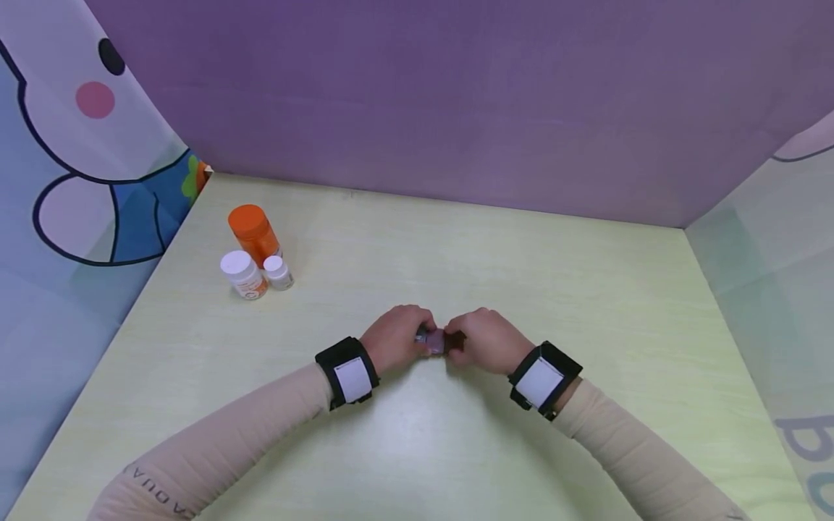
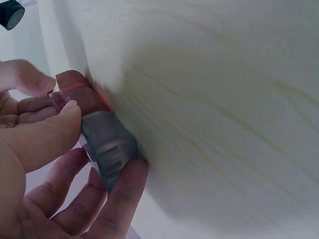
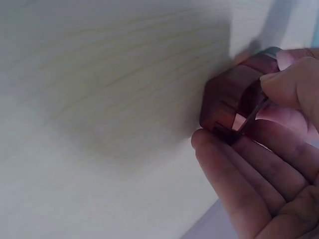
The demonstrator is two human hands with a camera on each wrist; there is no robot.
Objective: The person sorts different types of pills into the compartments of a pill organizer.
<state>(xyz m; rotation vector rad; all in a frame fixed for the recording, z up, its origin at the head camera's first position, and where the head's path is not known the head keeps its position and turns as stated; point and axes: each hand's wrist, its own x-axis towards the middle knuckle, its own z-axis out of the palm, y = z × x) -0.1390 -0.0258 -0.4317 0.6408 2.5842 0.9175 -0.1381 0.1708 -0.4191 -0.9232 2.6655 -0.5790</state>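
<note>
Between the two hands, close over the table, is a small translucent pill box (image 1: 435, 341) with a grey end, a lilac middle and a dark red end. My left hand (image 1: 399, 339) holds the grey end; in the left wrist view a fingertip (image 2: 137, 169) lies along its ribbed side and the thumb is on top. The dark red end (image 3: 219, 102) is in my right hand (image 1: 489, 340), thumb at a thin raised flap (image 3: 253, 115) and fingers curled beneath. What is inside the box is hidden.
At the back left of the pale table (image 1: 521, 253) stand an orange bottle (image 1: 254, 233), a white bottle (image 1: 244, 275) and a smaller white-capped bottle (image 1: 279, 273). A purple panel (image 1: 456, 101) closes off the back, with printed cloth (image 1: 98, 304) along the left side.
</note>
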